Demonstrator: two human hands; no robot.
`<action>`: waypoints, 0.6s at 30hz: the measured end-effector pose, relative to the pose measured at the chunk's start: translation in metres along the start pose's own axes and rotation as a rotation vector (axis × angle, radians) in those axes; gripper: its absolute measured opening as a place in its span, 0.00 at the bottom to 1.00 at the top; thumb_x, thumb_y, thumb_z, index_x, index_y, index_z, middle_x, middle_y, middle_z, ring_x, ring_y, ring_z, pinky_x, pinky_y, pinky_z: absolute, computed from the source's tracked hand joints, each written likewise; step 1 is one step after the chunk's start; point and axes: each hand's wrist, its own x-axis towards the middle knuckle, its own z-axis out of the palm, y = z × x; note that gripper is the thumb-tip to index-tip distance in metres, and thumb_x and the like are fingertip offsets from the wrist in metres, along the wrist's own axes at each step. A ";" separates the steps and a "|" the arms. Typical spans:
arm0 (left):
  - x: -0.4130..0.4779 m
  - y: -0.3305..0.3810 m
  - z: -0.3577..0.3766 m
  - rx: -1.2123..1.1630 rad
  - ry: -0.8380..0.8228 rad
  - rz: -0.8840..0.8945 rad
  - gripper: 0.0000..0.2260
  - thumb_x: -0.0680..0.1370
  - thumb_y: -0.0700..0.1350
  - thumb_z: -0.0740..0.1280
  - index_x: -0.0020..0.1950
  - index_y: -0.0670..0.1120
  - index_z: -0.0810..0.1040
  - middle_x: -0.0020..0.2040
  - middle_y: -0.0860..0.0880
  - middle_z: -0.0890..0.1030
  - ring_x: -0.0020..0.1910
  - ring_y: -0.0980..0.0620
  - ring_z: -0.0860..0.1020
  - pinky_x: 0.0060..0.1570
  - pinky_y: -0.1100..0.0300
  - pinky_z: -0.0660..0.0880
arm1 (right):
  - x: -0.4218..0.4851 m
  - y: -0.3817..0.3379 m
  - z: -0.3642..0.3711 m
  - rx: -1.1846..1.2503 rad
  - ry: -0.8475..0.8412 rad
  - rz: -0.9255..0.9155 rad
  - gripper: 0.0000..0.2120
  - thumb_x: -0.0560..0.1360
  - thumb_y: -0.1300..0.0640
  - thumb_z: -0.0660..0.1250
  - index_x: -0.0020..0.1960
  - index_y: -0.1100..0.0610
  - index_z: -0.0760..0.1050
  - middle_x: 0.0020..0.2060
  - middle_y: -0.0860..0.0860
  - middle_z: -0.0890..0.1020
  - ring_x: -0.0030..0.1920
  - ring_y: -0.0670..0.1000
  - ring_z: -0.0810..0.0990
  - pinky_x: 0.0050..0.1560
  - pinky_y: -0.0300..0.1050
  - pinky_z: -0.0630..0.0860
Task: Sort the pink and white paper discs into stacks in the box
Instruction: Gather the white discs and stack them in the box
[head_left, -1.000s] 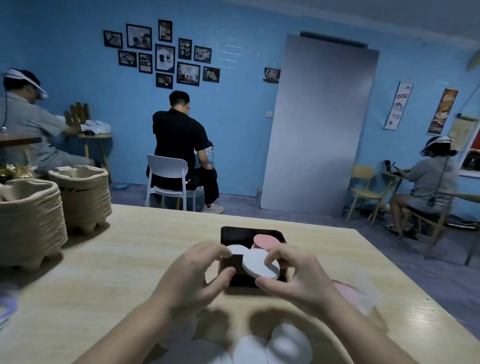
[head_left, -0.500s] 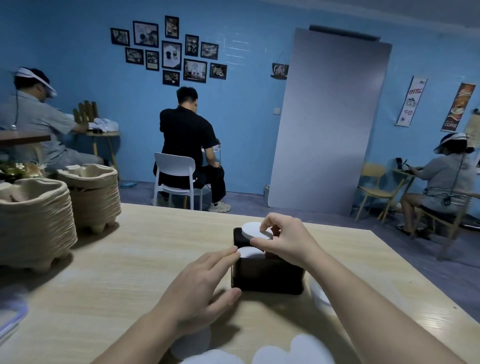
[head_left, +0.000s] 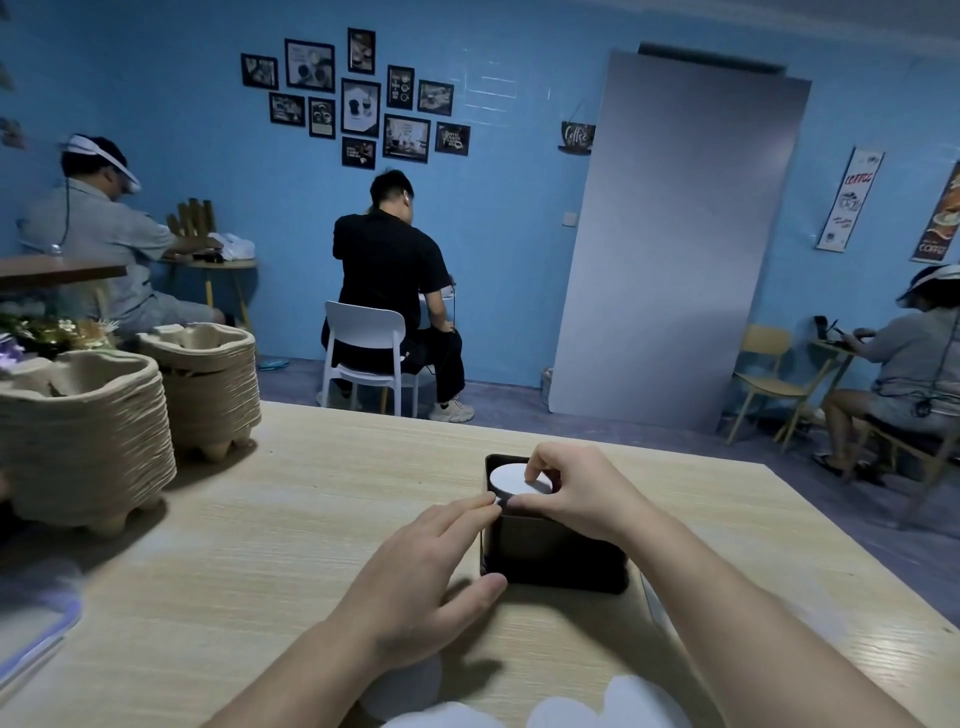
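A small black box (head_left: 550, 556) stands on the wooden table (head_left: 291, 525) in front of me. My right hand (head_left: 576, 493) reaches over the box and pinches a white paper disc (head_left: 511, 478) at the box's top left. My left hand (head_left: 431, 566) rests against the box's left side, its straight fingers touching the near rim by the disc and its thumb at the lower corner. Several loose white discs (head_left: 623, 701) lie on the table at the near edge, partly under my arms. No pink disc shows; the inside of the box is hidden by my right hand.
Two tall stacks of beige pulp trays (head_left: 83, 436) (head_left: 208, 384) stand on the table's left side. A clear plastic lid edge (head_left: 31, 639) shows at the near left. Beyond the table, three people sit at other tables and chairs.
My right hand carried the white disc from above the table to the box's far-left part and lowered it. My left hand moved to the box's left side. The camera view shifted left.
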 end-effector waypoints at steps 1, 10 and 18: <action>0.000 0.001 -0.001 -0.004 -0.001 0.001 0.29 0.80 0.65 0.57 0.81 0.59 0.61 0.79 0.67 0.59 0.77 0.65 0.58 0.74 0.58 0.64 | 0.000 0.000 0.000 0.000 -0.006 0.000 0.26 0.61 0.27 0.73 0.44 0.47 0.76 0.40 0.43 0.78 0.42 0.45 0.76 0.46 0.50 0.79; -0.004 0.005 -0.006 -0.029 -0.016 0.000 0.28 0.80 0.64 0.58 0.79 0.61 0.62 0.79 0.70 0.56 0.76 0.68 0.58 0.67 0.62 0.72 | -0.007 -0.002 -0.003 -0.011 0.033 -0.049 0.18 0.67 0.34 0.72 0.45 0.47 0.79 0.42 0.43 0.81 0.46 0.46 0.79 0.48 0.51 0.81; -0.008 0.006 -0.013 -0.030 0.130 0.029 0.16 0.79 0.55 0.66 0.66 0.55 0.76 0.66 0.61 0.76 0.66 0.62 0.74 0.62 0.63 0.73 | -0.040 -0.013 -0.013 0.126 0.243 -0.141 0.04 0.74 0.52 0.74 0.42 0.49 0.79 0.38 0.43 0.83 0.43 0.45 0.81 0.44 0.43 0.77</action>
